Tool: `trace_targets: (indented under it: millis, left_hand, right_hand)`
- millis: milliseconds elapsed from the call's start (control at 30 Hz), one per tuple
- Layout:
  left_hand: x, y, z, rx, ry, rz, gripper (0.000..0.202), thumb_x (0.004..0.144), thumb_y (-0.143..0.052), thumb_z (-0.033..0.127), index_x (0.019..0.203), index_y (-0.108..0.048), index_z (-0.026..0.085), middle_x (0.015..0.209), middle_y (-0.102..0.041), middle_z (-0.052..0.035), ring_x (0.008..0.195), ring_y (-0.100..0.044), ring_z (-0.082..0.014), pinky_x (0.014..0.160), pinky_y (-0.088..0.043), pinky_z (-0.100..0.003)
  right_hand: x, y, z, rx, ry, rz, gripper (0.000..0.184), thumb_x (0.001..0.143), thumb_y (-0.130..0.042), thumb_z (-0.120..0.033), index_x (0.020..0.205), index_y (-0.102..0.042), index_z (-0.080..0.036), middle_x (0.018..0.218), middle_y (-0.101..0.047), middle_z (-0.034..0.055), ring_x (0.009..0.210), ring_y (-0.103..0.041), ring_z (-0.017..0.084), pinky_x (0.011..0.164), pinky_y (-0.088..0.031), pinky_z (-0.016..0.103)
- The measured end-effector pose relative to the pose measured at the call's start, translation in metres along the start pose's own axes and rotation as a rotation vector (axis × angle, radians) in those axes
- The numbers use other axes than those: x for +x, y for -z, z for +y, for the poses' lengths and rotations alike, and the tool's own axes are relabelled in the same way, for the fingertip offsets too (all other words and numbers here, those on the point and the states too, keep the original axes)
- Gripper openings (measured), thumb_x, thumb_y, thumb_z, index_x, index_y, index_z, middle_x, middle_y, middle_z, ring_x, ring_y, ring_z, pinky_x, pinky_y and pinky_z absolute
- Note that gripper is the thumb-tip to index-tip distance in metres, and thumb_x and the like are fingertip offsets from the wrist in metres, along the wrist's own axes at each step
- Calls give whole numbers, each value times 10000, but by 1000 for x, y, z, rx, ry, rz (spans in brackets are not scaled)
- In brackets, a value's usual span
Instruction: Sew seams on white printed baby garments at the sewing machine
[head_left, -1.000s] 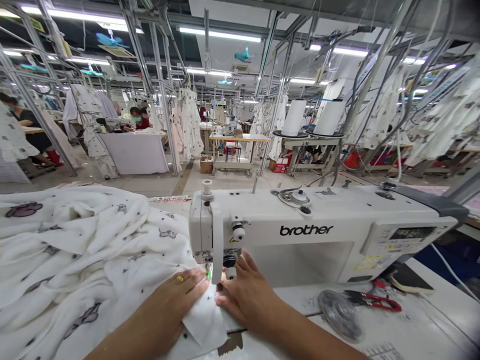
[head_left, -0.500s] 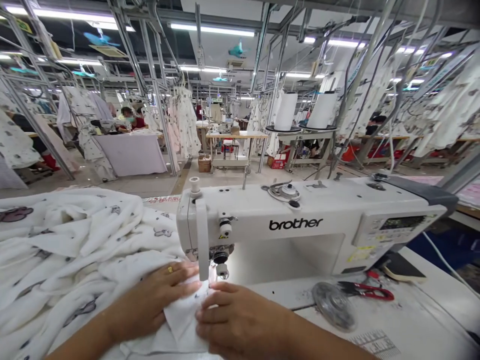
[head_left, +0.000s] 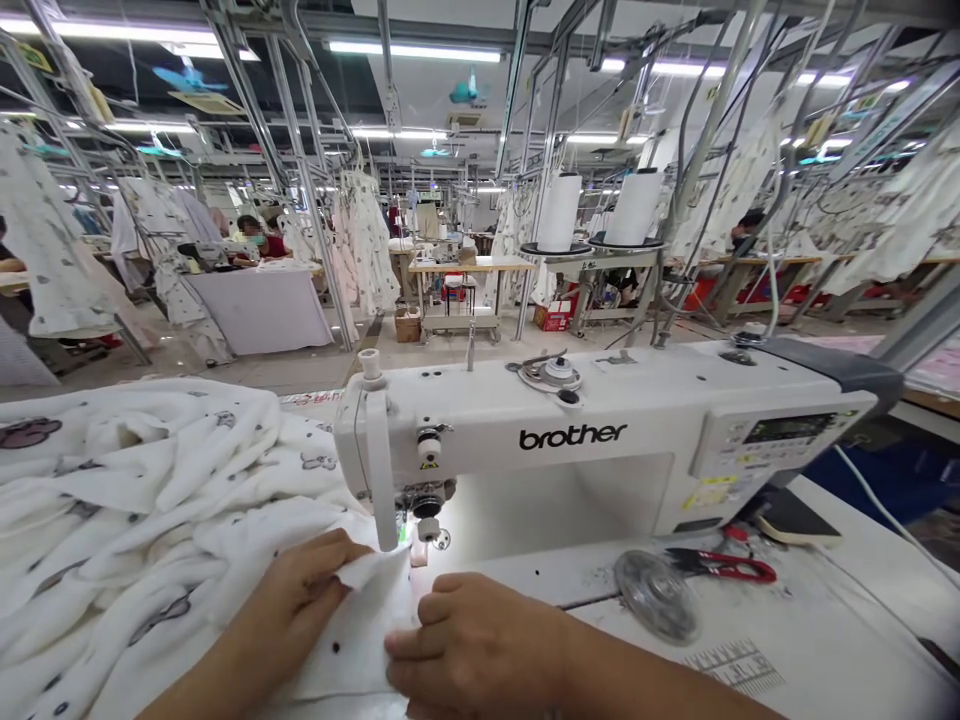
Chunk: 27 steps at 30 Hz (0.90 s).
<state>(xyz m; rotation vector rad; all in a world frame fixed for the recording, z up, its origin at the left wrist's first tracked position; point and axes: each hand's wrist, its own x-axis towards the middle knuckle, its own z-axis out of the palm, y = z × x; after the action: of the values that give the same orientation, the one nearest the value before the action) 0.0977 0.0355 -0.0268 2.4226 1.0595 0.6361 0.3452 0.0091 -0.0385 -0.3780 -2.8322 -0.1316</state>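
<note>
A white Brother sewing machine [head_left: 600,440] stands across the table in front of me. White fabric [head_left: 150,510] printed with small grey animals is heaped to its left and runs under the needle area [head_left: 417,535]. My left hand [head_left: 292,600] pinches a fold of this fabric just left of the needle, fingers curled. My right hand [head_left: 465,645] rests below the needle with its fingers closed on the fabric's near edge.
Red-handled snips [head_left: 724,567] and a round metal disc [head_left: 656,595] lie on the table to the right. Two large thread cones [head_left: 592,210] stand behind the machine. Garments hang on overhead rails, and another person sits at a distant table [head_left: 259,300].
Both hands have drawn back toward me from the presser foot. The left hand went from lying flat on the fabric to pinching a fold. The view shifted slightly right.
</note>
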Motion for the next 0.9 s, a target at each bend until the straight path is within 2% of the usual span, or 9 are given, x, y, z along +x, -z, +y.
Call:
trace_targets:
  millis: [133,267,333,467,533,600,700,800,900]
  left_hand:
    - [-6,-7,10,127,-89,21,357,783,-435,65,979,-678,239,847,-639,-26,818,-627,-188,717,-532,-279]
    - [-13,-22,21,292,-284,46,354,767,-462,51,1005,-646,238,1097,-662,-59,1091,-599,-238,953,-487,-369]
    - [-15,-27,20,352,-352,48,390,780,-463,39,1076,-616,243,1133,-674,-50,1117,-605,-215,1013,-451,-353]
    - [-13,-32,8,377,-363,57,392,812,-439,34,1102,-591,249,1152,-683,-33,1101,-623,-181,1060,-405,-333]
    - [-7,-32,4,386,-378,57,412,824,-419,14,1121,-580,249,1140,-690,-20,1113,-617,-174,1092,-373,-343]
    - [1,-30,3,400,-393,58,406,838,-409,-1,1122,-577,236,1105,-700,-19,1088,-625,-176,1082,-388,-347]
    - [11,-23,5,383,-364,22,314,859,-438,31,1052,-604,215,1009,-701,-37,996,-642,-200,938,-494,-326]
    - [11,-20,8,349,-270,-14,319,846,-434,27,1019,-615,224,1008,-677,-46,981,-629,-214,838,-522,-319]
    - [3,-19,7,332,-188,-6,345,868,-422,38,1085,-596,242,1066,-651,-45,1001,-612,-207,850,-509,-325]
  right_hand:
    - [0,1,-1,4,-5,-6,197,991,-544,-356,906,-593,-185,964,-664,-50,704,-501,140,624,-352,319]
    - [-1,-1,0,-3,24,3,193,967,-597,-365,892,-594,-187,820,-639,-63,711,-515,135,631,-353,312]
    - [-1,-3,1,-8,25,11,214,974,-591,-384,882,-594,-191,793,-629,-62,704,-508,137,630,-356,313]
    - [-1,-4,1,-19,17,8,189,1013,-536,-337,917,-593,-185,792,-625,-52,707,-501,142,640,-352,306]
    - [0,-2,2,6,-8,-12,189,1009,-548,-360,974,-591,-179,824,-643,-44,734,-510,149,663,-358,305]
    - [2,1,4,54,-58,-30,253,991,-567,-420,1039,-579,-171,890,-667,-31,800,-530,160,718,-373,306]
    - [3,6,8,119,-118,-28,301,989,-552,-455,1073,-566,-167,983,-681,-11,933,-539,174,823,-373,303]
    - [1,7,11,134,-108,-30,258,1009,-523,-419,1086,-570,-178,992,-685,-19,935,-535,169,840,-366,302]
    - [-3,5,12,144,-97,-22,195,1015,-506,-354,1122,-572,-205,1055,-683,-37,913,-535,168,830,-365,314]
